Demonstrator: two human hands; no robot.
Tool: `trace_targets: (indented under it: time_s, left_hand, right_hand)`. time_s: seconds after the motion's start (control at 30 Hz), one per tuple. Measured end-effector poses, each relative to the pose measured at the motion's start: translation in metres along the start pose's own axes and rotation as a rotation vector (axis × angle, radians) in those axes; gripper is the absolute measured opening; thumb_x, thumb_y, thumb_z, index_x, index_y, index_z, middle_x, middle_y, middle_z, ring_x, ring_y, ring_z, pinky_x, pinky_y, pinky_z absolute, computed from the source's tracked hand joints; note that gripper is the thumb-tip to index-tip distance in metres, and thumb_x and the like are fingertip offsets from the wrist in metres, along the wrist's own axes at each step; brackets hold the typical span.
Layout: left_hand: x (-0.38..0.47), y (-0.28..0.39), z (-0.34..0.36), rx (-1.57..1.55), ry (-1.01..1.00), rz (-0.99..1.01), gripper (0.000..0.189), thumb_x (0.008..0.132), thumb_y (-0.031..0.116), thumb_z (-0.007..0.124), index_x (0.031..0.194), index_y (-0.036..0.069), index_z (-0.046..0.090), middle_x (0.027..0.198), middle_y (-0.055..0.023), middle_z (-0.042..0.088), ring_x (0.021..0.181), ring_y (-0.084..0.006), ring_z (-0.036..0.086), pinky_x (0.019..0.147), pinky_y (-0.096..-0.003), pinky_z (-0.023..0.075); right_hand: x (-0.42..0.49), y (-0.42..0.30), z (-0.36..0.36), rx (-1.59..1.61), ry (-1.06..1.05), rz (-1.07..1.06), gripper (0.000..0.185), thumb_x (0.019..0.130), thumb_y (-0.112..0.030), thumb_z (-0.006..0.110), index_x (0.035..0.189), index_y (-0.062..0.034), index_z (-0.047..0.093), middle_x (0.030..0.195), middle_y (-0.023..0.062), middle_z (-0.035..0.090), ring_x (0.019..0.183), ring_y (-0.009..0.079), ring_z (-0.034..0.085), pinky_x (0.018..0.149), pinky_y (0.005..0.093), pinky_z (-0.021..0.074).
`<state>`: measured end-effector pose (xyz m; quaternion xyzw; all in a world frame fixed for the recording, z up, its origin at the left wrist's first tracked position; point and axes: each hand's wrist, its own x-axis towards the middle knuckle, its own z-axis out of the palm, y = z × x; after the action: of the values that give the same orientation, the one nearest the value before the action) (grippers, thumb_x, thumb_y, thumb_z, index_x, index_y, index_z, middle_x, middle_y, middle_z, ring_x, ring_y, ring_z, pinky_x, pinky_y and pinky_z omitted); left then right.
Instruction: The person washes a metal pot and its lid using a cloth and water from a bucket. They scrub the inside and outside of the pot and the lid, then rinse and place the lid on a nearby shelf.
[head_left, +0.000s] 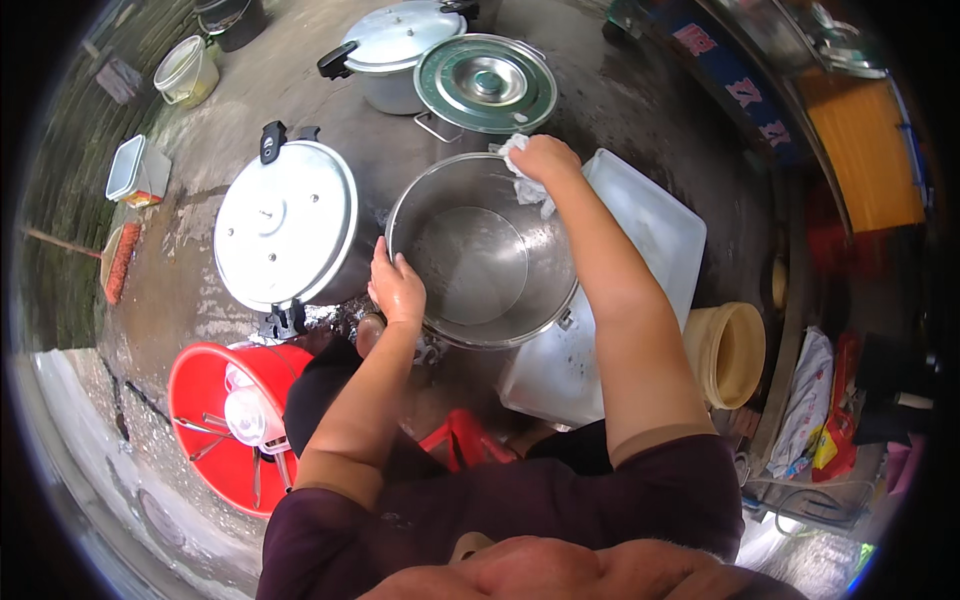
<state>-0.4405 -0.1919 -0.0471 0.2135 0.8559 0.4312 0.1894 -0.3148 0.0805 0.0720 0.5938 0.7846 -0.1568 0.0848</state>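
A large round stainless steel pot (472, 262) stands lidless before me, its inside bare and shiny. At its left rim my left hand (397, 289) grips the side, with fingers on the outer wall. My right hand (546, 156) is shut on a crumpled white cloth (531, 191), pressed to the pot's far right rim. Part of the cloth hangs down inside the wall. Beneath and right of the pot is a translucent plastic tub (652, 217), partly covered by my right arm.
Left stands a pressure cooker (285, 225) with its lid on; another pressure cooker (401, 37) and a green-lidded pot (487, 82) stand beyond. A red bucket (196, 390) holds utensils. At right is a beige bucket (739, 356). A brush (124, 262) lies on the wet floor.
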Motion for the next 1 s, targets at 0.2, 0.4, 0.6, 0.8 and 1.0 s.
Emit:
trace_targets:
  time_s: [0.2,0.4,0.6,0.8,1.0]
  left_hand:
    - [-0.003,0.004,0.005,0.028,0.047,0.074,0.043,0.097,0.021,0.054,0.139,0.009,0.051,0.129,-0.0124,0.060,0.123,-0.0318,0.053,0.106,-0.0472,0.0321]
    - [0.004,-0.008,0.013,0.085,0.120,0.164,0.041,0.096,0.021,0.055,0.136,0.008,0.053,0.128,-0.0155,0.063,0.117,-0.0339,0.060,0.099,-0.0465,0.0419]
    - [0.010,-0.004,0.010,0.112,0.061,0.119,0.041,0.096,0.022,0.055,0.134,0.005,0.054,0.126,-0.0169,0.063,0.117,-0.0355,0.060,0.099,-0.0426,0.0443]
    - [0.013,-0.002,0.005,0.195,0.089,0.179,0.037,0.096,0.018,0.056,0.129,0.001,0.055,0.116,-0.0214,0.067,0.108,-0.0367,0.064,0.092,-0.0421,0.0480]
    - [0.021,-0.006,0.007,0.263,0.066,0.232,0.036,0.096,0.014,0.055,0.128,-0.004,0.055,0.116,-0.0218,0.067,0.104,-0.0346,0.066,0.092,-0.0388,0.0486]
  right_hand:
    - [-0.055,0.094,0.016,0.109,-0.033,0.238,0.053,0.086,-0.045,0.052,0.114,-0.0046,0.071,0.123,0.0203,0.066,0.115,0.0354,0.063,0.096,0.0428,0.0491]
    - [-0.146,0.147,0.059,0.332,-0.047,0.350,0.057,0.087,-0.046,0.051,0.112,0.0017,0.069,0.118,0.0252,0.066,0.112,0.0393,0.063,0.096,0.0445,0.0483]
    - [-0.204,0.199,0.152,1.431,-0.127,0.354,0.056,0.091,-0.049,0.056,0.119,-0.0010,0.065,0.111,0.0173,0.069,0.104,0.0312,0.066,0.094,0.0425,0.0506]
    - [-0.222,0.335,0.194,2.339,0.125,0.387,0.051,0.095,-0.044,0.056,0.128,-0.0044,0.059,0.121,0.0111,0.066,0.110,0.0265,0.063,0.099,0.0426,0.0503]
    - [-0.239,0.380,0.276,1.072,0.131,0.584,0.065,0.086,-0.045,0.066,0.137,-0.0067,0.052,0.142,0.0144,0.050,0.126,0.0342,0.052,0.104,0.0452,0.0455]
